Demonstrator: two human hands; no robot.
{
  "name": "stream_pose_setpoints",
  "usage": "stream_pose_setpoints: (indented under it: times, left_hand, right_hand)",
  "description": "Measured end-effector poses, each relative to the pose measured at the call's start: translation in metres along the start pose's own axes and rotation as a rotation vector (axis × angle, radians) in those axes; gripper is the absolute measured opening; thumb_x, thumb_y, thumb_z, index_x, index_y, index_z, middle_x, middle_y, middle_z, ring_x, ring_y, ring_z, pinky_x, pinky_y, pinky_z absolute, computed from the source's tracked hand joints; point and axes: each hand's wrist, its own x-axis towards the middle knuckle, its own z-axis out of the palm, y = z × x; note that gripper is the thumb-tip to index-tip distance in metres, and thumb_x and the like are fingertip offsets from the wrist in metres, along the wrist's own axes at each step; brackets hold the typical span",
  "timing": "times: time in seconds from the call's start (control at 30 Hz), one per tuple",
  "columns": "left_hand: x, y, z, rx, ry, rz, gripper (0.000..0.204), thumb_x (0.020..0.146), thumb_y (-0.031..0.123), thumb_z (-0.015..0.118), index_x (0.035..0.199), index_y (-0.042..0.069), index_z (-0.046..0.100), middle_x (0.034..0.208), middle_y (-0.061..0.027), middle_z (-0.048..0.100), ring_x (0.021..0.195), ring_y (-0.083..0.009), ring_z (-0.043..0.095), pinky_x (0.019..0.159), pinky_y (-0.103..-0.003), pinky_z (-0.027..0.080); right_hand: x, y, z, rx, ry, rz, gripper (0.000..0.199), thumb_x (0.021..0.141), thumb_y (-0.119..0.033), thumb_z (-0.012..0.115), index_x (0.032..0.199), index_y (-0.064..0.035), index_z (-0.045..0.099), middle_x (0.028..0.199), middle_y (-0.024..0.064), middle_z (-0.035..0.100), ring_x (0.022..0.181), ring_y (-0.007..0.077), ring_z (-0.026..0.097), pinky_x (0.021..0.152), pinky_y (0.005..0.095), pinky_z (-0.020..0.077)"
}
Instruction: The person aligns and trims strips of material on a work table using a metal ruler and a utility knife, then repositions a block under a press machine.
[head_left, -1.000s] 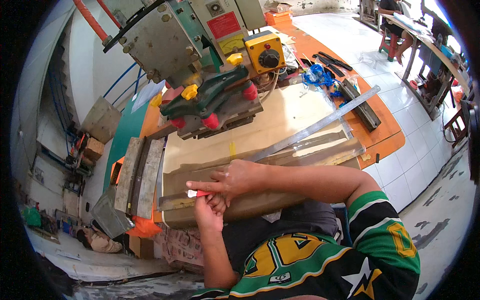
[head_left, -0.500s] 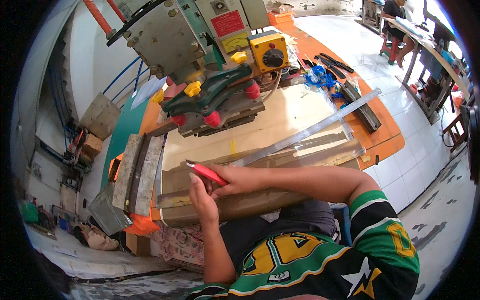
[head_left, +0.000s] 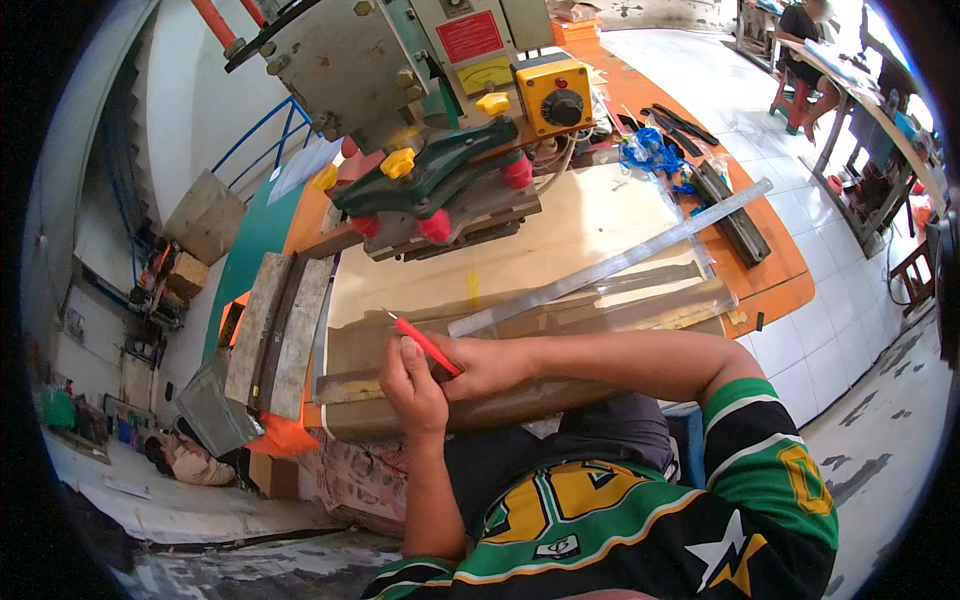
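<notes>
Left hand: we see our left hand (head_left: 412, 378) at the near edge of the table, fingers curled up and thumb raised, pressed against the red knife; whether it truly grips the handle we cannot tell.
Right hand: our right hand (head_left: 487, 365) is closed around the lower end of the knife, the forearm coming in from the right across the table edge.
Red knife: the red knife (head_left: 425, 341) is thin, slanted, its tip pointing up and to the left, above the clear sheet. It lies between our two hands, which touch each other.
Clear sheet: a clear plastic sheet (head_left: 560, 315) is spread over the pale table top (head_left: 590, 215), with folded strips along the near edge.
Ruler: a long clear ruler (head_left: 610, 262) lies diagonally on the sheet, just beyond our hands, not touched.
Machine: a grey press (head_left: 400, 60) with a green head, red and yellow knobs and a yellow switch box stands at the far side of the table.
Left of table: a worn grey board (head_left: 275, 330) rests just beside the sheet.
Right of table: blue scraps (head_left: 650, 155) and dark metal bars (head_left: 735, 215) lie on the orange edge.
Background: another person sits at a bench (head_left: 880, 110) far off, top right.
</notes>
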Motion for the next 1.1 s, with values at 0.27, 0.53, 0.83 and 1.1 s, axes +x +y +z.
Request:
stream_pose_setpoints:
  times: [0.27,0.53,0.83,1.1]
  left_hand:
    - [-0.004,0.012,0.008,-0.468,0.084,-0.295,0.047,0.109,0.042,0.042,0.114,-0.001,0.061,0.098,-0.0031,0.06,0.093,-0.014,0.057,0.081,-0.029,0.045]
    - [0.011,0.0,0.01,-0.498,0.096,-0.195,0.04,0.11,0.038,0.041,0.107,0.004,0.061,0.091,0.0007,0.055,0.08,-0.0084,0.05,0.069,-0.026,0.04]
    - [0.013,-0.024,0.0,-0.633,0.173,-0.357,0.039,0.11,0.041,0.039,0.102,0.009,0.059,0.08,0.0033,0.05,0.066,-0.0046,0.041,0.055,-0.021,0.029]
    - [0.012,-0.03,-0.009,-0.452,-0.01,-0.267,0.037,0.109,0.04,0.046,0.103,0.008,0.064,0.073,0.0047,0.048,0.059,-0.0051,0.039,0.051,-0.023,0.028]
  right_hand:
    - [-0.003,-0.027,0.004,-0.145,0.166,0.151,0.068,0.086,-0.012,0.069,0.138,0.0018,0.029,0.104,0.0277,0.062,0.097,0.043,0.067,0.082,0.0467,0.0531]
    - [0.001,-0.046,-0.031,-0.248,0.08,0.205,0.051,0.091,-0.026,0.071,0.124,0.0024,0.045,0.095,0.0256,0.065,0.089,0.0435,0.066,0.076,0.0472,0.0512]
    - [0.002,-0.047,-0.038,-0.506,0.18,0.253,0.042,0.1,-0.04,0.063,0.112,-0.0009,0.055,0.099,0.0267,0.066,0.096,0.0467,0.065,0.079,0.052,0.0496]
    - [0.006,-0.03,-0.056,-0.746,0.324,0.381,0.03,0.104,-0.031,0.055,0.11,-0.0019,0.053,0.085,0.0237,0.067,0.086,0.0449,0.067,0.072,0.0537,0.0493]
